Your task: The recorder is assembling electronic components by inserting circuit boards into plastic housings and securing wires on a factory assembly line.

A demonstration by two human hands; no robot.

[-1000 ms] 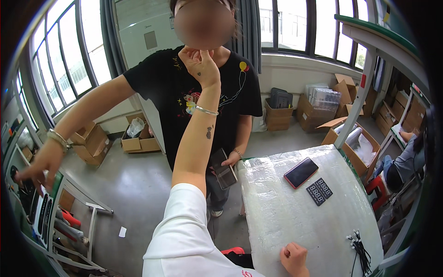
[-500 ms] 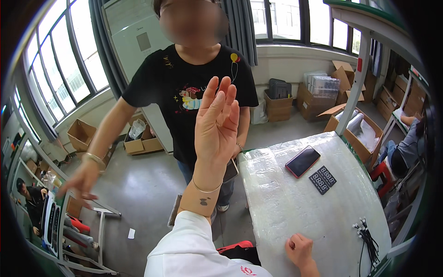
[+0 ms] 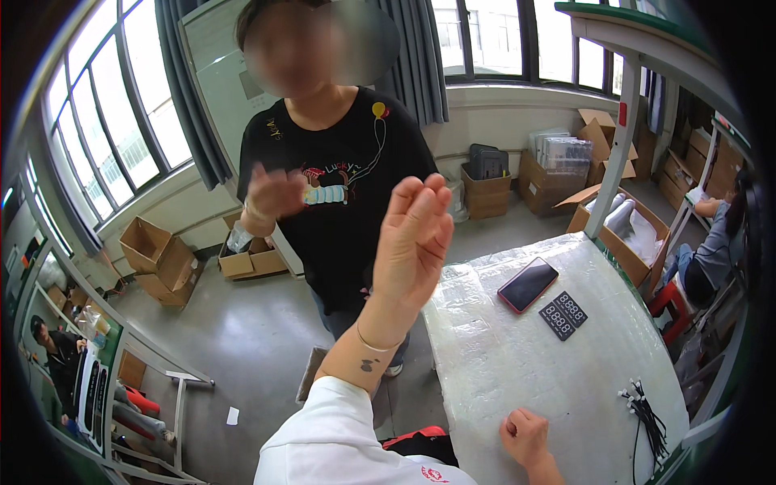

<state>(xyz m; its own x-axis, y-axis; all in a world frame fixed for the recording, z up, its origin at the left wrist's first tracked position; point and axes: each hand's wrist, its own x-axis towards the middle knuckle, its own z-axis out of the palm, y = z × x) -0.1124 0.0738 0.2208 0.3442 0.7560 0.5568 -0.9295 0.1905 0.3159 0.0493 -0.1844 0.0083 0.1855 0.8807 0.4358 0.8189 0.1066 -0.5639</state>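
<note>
My left hand is raised in front of me, with a thin bangle at the wrist. Its fingers curl together toward the thumb, and nothing shows in them. My right hand rests in a loose fist at the near left of the plastic-covered table, with no object visible in it. Farther back on that table lie a dark phone with a red edge and, beside it, black digit display panels. A bundle of black cables with white connectors lies to the right of my right hand.
Across from me stands a person in a black T-shirt, one hand raised. An open carton with wrapping stands behind the table. More cartons sit at left. A table post rises at back right.
My left hand has shifted right and slightly down, its fingers curling in. The other person's hand has swung from low left up to their chest. My right hand has stayed put.
</note>
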